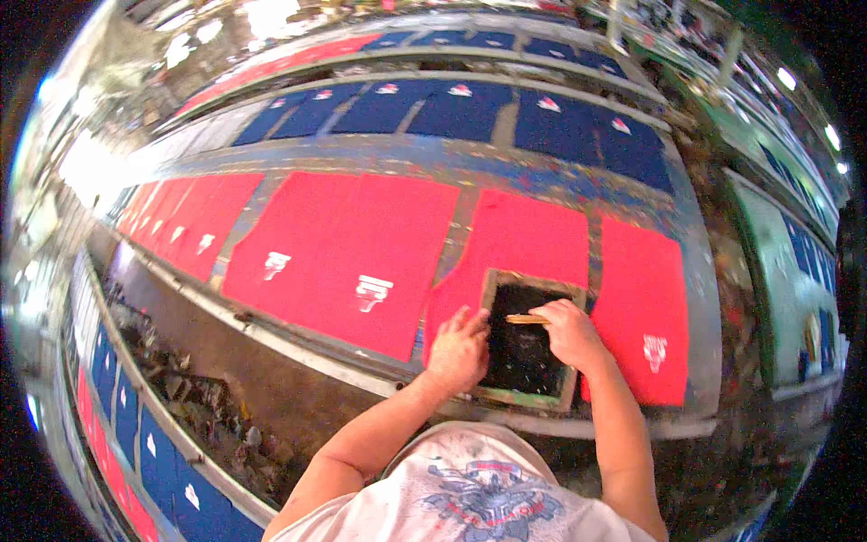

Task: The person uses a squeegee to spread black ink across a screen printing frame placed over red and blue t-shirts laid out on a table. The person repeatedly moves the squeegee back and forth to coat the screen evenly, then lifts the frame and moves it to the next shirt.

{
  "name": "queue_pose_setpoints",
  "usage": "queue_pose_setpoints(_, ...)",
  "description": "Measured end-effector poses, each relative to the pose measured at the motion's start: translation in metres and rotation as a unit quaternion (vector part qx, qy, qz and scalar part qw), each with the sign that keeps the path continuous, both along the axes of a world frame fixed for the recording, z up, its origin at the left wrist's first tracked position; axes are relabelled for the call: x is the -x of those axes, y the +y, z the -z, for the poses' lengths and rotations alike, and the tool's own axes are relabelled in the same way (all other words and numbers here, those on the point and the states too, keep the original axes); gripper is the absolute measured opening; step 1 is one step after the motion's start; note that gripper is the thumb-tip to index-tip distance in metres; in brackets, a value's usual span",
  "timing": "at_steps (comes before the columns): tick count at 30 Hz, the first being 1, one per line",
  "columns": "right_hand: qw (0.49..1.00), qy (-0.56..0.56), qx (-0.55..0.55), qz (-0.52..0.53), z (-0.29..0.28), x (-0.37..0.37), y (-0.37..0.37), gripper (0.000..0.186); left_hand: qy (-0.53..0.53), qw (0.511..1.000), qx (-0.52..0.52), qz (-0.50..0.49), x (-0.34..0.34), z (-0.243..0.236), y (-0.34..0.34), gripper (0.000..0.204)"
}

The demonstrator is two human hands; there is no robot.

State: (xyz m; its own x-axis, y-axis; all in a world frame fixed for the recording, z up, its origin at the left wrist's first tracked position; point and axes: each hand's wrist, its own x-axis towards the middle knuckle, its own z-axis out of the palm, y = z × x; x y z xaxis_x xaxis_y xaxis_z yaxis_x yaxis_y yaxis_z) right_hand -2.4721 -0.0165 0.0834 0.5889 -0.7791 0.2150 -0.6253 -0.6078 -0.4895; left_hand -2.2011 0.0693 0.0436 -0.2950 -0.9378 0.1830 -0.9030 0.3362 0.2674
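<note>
A textile printing workshop: long tables (506, 163) carry rows of red cloth panels (343, 253) and blue panels (470, 108) with white prints.

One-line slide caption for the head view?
Left hand steadies a small wooden-framed screen on a red fabric panel while the right hand grips a wooden squeegee.

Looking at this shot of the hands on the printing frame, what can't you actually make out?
Head view only:
- Red cloth under the screen frame: hidden by the dark mesh.
- Wooden squeegee: its blade end is covered by the right hand.
- Left hand: fingertips lie on the frame's edge; grip unclear.
- White prints on the red panels: too small and blurred.
- Far blue panels: bent by the fisheye rim.
</note>
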Motion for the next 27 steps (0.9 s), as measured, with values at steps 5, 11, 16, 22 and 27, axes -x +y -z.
queue_pose_setpoints(5,0.999,-0.007,0.052,0.014,0.009,-0.005,0.013,0.038,-0.004,0.997,-0.078,0.002,0.0,-0.007,-0.004,0.054)
queue_pose_setpoints(11,0.997,0.06,0.055,-0.001,0.011,-0.013,0.094,0.043,-0.019,0.997,-0.07,0.003,0.004,-0.003,-0.01,0.047)
queue_pose_setpoints(16,0.997,0.033,-0.011,-0.072,-0.005,-0.001,0.092,0.038,-0.011,0.999,-0.047,0.014,0.004,0.002,-0.013,0.044)
queue_pose_setpoints(22,1.0,0.025,-0.007,-0.005,-0.009,0.0,0.006,0.041,-0.024,0.998,-0.065,0.014,0.004,-0.003,-0.012,0.046)
queue_pose_setpoints(27,0.998,0.012,0.065,0.026,0.001,-0.008,-0.006,0.039,-0.022,0.998,-0.056,0.004,0.004,-0.003,-0.01,0.046)
